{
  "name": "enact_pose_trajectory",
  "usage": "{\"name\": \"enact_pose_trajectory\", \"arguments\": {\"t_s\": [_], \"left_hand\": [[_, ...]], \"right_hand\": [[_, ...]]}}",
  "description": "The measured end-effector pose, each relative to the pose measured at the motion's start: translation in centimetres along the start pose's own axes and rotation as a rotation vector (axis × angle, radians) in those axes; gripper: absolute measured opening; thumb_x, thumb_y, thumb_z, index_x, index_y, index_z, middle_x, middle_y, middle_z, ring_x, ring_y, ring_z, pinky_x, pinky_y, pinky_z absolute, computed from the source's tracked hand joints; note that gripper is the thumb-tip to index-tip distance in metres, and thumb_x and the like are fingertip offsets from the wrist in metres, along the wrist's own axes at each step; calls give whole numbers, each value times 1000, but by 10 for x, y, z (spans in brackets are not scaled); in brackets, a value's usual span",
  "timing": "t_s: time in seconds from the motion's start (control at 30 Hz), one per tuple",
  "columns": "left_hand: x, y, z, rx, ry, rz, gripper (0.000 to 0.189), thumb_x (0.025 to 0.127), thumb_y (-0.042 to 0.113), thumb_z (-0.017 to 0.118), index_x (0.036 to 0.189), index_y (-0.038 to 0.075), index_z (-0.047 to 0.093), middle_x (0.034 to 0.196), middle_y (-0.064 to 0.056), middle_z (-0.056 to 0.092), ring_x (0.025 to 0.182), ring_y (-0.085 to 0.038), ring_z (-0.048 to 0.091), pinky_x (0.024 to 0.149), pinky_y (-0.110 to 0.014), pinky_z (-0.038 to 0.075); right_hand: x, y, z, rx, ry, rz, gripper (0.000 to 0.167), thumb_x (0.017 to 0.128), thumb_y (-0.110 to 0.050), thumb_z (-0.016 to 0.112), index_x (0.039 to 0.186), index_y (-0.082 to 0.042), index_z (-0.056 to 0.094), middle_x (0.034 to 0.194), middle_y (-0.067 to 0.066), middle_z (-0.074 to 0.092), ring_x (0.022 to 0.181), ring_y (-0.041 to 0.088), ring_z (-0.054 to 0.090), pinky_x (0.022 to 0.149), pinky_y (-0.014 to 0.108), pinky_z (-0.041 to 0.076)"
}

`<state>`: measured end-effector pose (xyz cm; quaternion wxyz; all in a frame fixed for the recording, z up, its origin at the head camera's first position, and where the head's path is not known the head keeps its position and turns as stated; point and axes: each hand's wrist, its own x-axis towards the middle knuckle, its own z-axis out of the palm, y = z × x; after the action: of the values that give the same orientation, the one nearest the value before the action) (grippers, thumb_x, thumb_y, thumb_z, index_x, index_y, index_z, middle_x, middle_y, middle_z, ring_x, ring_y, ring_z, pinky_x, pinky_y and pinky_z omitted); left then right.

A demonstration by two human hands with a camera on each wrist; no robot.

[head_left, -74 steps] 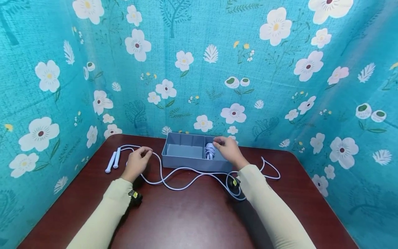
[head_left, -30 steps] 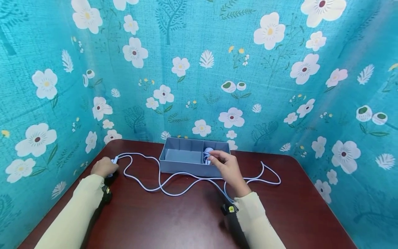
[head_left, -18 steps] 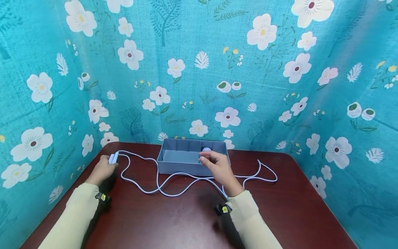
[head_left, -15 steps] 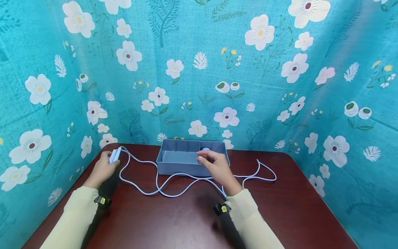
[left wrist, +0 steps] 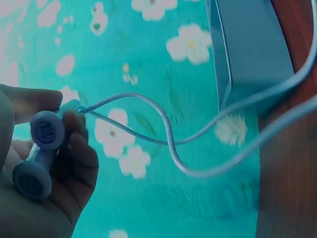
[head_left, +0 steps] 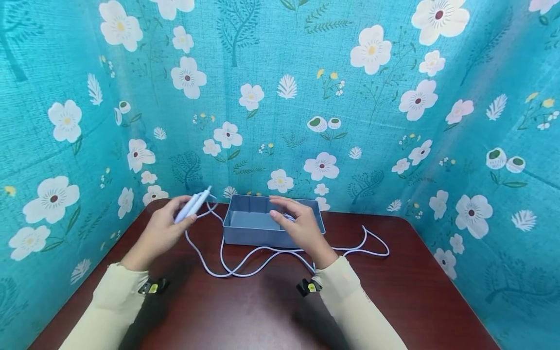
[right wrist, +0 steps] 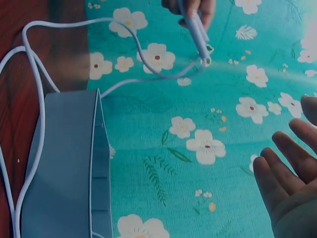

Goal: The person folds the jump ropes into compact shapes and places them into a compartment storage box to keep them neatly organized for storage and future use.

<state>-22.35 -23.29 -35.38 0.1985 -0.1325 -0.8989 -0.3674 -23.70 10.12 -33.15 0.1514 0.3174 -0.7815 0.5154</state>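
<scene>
Handles (head_left: 190, 208) are gripped by the left hand (head_left: 159, 231), end faces (left wrist: 48, 130) shown only in its wrist view, between 8 and 9 o'clock; right hand (head_left: 303, 226) spread.

Before the right end of a gray box (head_left: 258, 236), a person's right hand (head_left: 304, 228) is obscuring most of a pale bundle (head_left: 288, 218) inside and, at the wrist, a stretch of white rope (head_left: 245, 276) in front. Left of the box, the left hand (head_left: 162, 228) is partly concealing two pale handles (head_left: 191, 206), with the rope blurring beside their tips. Both wrist views are cropping the box itself, the left at its top edge, the right at its bottom.
</scene>
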Motion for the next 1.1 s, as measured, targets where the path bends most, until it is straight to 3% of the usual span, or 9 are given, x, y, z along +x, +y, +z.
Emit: {"name": "enact_pose_trajectory", "arguments": {"t_s": [0.17, 0.4, 0.47, 0.53, 0.63, 0.7, 0.87, 0.97, 1.1], "left_hand": [[-7, 26, 14, -16, -131, 84, 42, 92, 15, 68, 131, 8, 56, 101, -8, 64, 83, -23, 56, 66, -36, 48], [-17, 59, 28, -91, -360, 242, 44, 91, 23, 69, 132, 11, 58, 108, 3, 64, 87, -13, 58, 73, -31, 52], [-19, 66, 29, -115, -398, 267, 46, 91, 24, 69, 134, 11, 57, 113, 4, 64, 89, -12, 58, 76, -30, 52], [-20, 71, 31, -130, -416, 288, 46, 92, 22, 69, 135, 11, 57, 115, 3, 64, 91, -12, 58, 78, -31, 52], [-20, 75, 32, -141, -419, 313, 45, 92, 18, 69, 135, 11, 57, 120, 3, 63, 97, -11, 59, 83, -32, 52], [-20, 76, 33, -141, -413, 317, 44, 91, 16, 69, 134, 11, 58, 120, 3, 63, 99, -10, 60, 85, -33, 52], [-21, 73, 39, -179, -449, 294, 38, 94, 16, 66, 131, 11, 59, 111, 5, 64, 94, -11, 59, 81, -32, 52], [-20, 72, 45, -308, -576, 248, 36, 96, 21, 62, 131, 13, 55, 99, 2, 63, 83, -17, 61, 71, -33, 53], [-19, 76, 56, -601, -783, 155, 33, 99, 21, 57, 128, 8, 48, 87, -13, 63, 71, -31, 64, 61, -37, 55]], "right_hand": [[4, 19, 15, -11, -47, -38, 40, 97, -17, 61, 137, -11, 57, 140, 3, 53, 128, 17, 49, 101, 43, 41], [2, 17, 26, -14, -207, -145, 38, 102, -30, 51, 137, -18, 57, 144, -2, 49, 134, 11, 40, 106, 44, 36], [1, 15, 28, -4, -236, -148, 35, 103, -32, 46, 127, -14, 65, 134, -1, 58, 126, 12, 50, 101, 42, 42], [0, 15, 29, -3, -248, -149, 35, 104, -32, 43, 108, -12, 72, 109, -1, 69, 104, 11, 62, 87, 36, 50], [-2, 14, 28, -13, -254, -133, 38, 104, -30, 45, 79, -12, 66, 70, -5, 61, 69, 10, 58, 63, 30, 48], [-2, 13, 25, -60, -266, -123, 38, 103, -31, 48, 69, -17, 58, 58, -7, 48, 57, 10, 49, 53, 28, 41], [0, 2, 11, -206, -314, -108, 40, 100, -38, 53, 64, -19, 53, 53, -9, 38, 50, 10, 40, 48, 27, 35], [4, -6, 5, -270, -355, -128, 38, 100, -38, 53, 66, -19, 53, 54, -9, 38, 49, 9, 40, 47, 26, 36], [8, -13, 2, -294, -400, -195, 34, 99, -34, 56, 68, -22, 53, 55, -11, 39, 50, 6, 40, 49, 24, 37]]}}
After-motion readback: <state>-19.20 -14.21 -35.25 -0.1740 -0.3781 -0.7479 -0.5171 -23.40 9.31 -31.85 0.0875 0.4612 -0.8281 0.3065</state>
